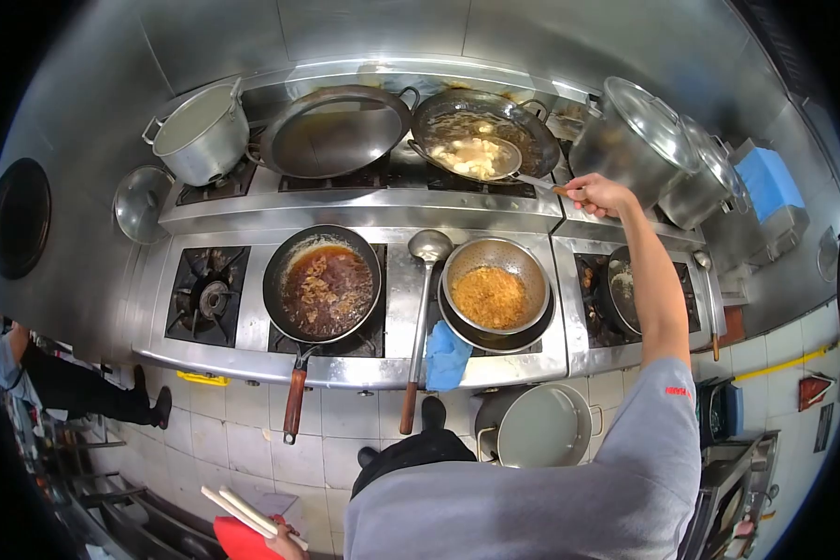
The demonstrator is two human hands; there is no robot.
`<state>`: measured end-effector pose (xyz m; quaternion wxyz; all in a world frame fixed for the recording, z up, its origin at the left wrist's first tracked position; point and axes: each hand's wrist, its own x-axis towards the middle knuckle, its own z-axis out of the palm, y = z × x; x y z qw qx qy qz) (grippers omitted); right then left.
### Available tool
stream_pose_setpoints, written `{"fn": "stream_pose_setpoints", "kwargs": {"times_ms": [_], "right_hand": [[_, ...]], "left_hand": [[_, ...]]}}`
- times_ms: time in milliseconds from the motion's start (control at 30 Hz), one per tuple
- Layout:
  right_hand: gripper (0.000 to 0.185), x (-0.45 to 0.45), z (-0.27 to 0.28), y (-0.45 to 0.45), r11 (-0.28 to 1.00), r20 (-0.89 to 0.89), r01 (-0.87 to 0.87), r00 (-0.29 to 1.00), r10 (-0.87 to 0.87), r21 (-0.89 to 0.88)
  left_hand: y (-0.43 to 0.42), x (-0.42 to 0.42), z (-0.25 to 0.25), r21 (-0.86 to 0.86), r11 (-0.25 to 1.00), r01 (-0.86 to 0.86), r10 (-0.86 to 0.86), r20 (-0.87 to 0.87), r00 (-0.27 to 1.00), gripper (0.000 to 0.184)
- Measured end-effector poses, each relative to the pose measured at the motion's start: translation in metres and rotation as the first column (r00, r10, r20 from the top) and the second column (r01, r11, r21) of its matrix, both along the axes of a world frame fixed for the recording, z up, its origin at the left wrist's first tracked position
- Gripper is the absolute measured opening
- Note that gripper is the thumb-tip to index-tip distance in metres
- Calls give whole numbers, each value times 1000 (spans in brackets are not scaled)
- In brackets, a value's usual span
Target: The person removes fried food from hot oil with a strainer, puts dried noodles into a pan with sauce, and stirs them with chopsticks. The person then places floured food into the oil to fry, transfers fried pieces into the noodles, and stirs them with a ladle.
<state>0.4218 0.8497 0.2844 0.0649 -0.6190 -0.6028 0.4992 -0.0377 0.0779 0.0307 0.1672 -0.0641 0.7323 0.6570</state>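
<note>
Sleeve lettering (677,391) illegible, right hand (597,194) gripping strainer (512,164)

The right hand (601,194) grips a scoop (535,180) of pale food (471,157) over the right wok (543,145); nearer stand a pan (273,289) of brown sauce (331,289) and a bowl (529,264) of golden crumbs (488,299).

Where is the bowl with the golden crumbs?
The bowl is just right of centre in the head view, right of the long ladle, near the blue cloth.
</note>
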Motion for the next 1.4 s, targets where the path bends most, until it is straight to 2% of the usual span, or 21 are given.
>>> {"fn": "stream_pose_setpoints", "kwargs": {"times_ms": [67,100,200,267,333,400,467,500,600,667,733,767,800,867,900,1033,1167,1233,1267,1333,1400], "right_hand": [[31,-12,-6,-3,1000,6,21,1000,-21,16],[22,-18,-10,-6,1000,-5,22,1000,-22,21],[15,-32,-28,0,1000,-25,8,1000,-9,-20],[22,-42,-39,3,998,-84,55,995,-56,-8],[22,-46,-44,15,984,-12,125,992,-127,-124],[26,-48,-54,21,980,-68,161,983,-170,-119],[29,-51,-65,29,954,-250,298,922,-297,-32],[29,-49,-68,35,953,-266,303,918,-293,-3],[25,-40,-78,55,960,-162,265,955,-248,94],[24,-32,-93,70,962,-137,249,963,-233,113],[21,-32,-87,64,926,-81,287,958,-276,247],[17,-30,-82,62,931,-155,314,945,-287,189],[17,-25,-79,65,931,-155,314,945,-287,188],[14,-12,-74,72,945,-183,320,927,-326,-63],[15,-11,-64,65,930,-193,349,911,-365,-113],[16,8,-65,70,891,-218,399,870,-442,-216],[18,14,-75,78,885,-199,414,868,-455,-216],[21,7,-79,78,904,-167,428,891,-423,-8],[21,3,-79,77,905,-166,426,892,-421,-6],[23,-5,-77,74,889,-112,444,895,-433,112],[21,-6,-74,73,897,-108,422,906,-410,134]], "left_hand": [[2,2,0,1,1000,-5,5,-6,1000,35],[3,3,1,1,1000,-9,9,-12,1000,36],[7,5,7,21,1000,18,-18,-6,1000,38],[13,9,14,19,1000,-9,9,-7,1000,39],[14,12,19,16,999,-37,37,-10,999,39],[14,14,23,-56,997,-50,51,6,999,30],[-6,9,5,-65,997,-38,36,-29,999,24],[-7,9,5,-73,997,-24,20,-59,998,19],[-10,20,13,-152,987,-55,54,-9,998,15],[-5,30,22,-144,986,-81,78,-31,996,15],[-6,34,24,-133,986,-105,99,-53,994,15],[-10,35,23,-140,985,-100,95,-41,995,15],[-11,37,24,-148,985,-94,91,-29,995,15],[-10,41,23,-146,982,-122,109,-91,990,15],[-9,42,23,-137,979,-151,129,-153,980,14],[-19,43,23,-147,985,-90,83,-58,995,13],[-19,45,23,-179,979,-100,97,-24,995,10],[-11,48,30,-176,979,-101,101,-11,995,9],[-7,49,34,-177,978,-108,110,0,994,9],[-5,50,36,-176,977,-120,124,13,992,9],[-10,47,32,-146,987,-61,60,-11,998,9]]}}
